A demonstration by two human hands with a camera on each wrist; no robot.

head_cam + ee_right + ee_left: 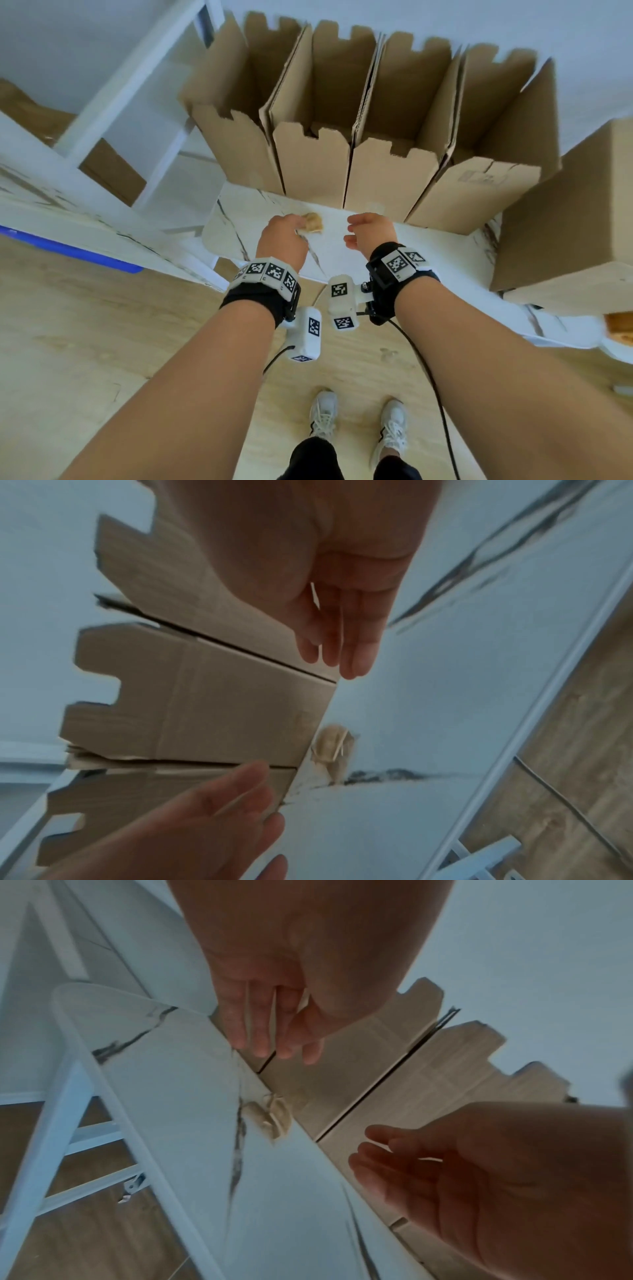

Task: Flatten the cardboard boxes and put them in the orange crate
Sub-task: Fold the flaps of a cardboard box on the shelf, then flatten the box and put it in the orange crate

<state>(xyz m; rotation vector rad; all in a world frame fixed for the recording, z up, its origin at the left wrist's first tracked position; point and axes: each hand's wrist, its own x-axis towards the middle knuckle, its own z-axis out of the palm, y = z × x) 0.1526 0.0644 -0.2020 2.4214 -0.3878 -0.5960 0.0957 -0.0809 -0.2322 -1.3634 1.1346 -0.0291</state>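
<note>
Both hands out over table [428,253], boxes [390,171] dead ahead, standing in a row along table's far side, open tops up, notched flaps raised. L hand [282,236] near the tan wad [312,222] on the tabletop, fingers loose and fairly straight in L wrist view [270,1020], holding nothing; whether fingertips touch the wad can't tell from head view. R hand [371,229] also slack, fingers extended [342,631], nothing held, just short of the front wall of the 3rd box from L. Key relation: boxes lie beyond both hands, forward and up; each box's long axis vertical, row running L-R across the reach. R hand nearer middle boxes, L nearer the gap btw 1st and 2nd. Probably about to take one box off the row, so grab likely at front wall or top flap; judgement only. Closed big box [565,212] at R, close to the row's end, may crowd a pull that way. Hidden/unclear: orange crate not in any view; box bottoms behind front walls, so taped or folded can't tell; wrist views blurred; wad's material unclear, maybe crumpled tape or paper; more brown cardboard at far L behind white frame [144,85], cut off.
</note>
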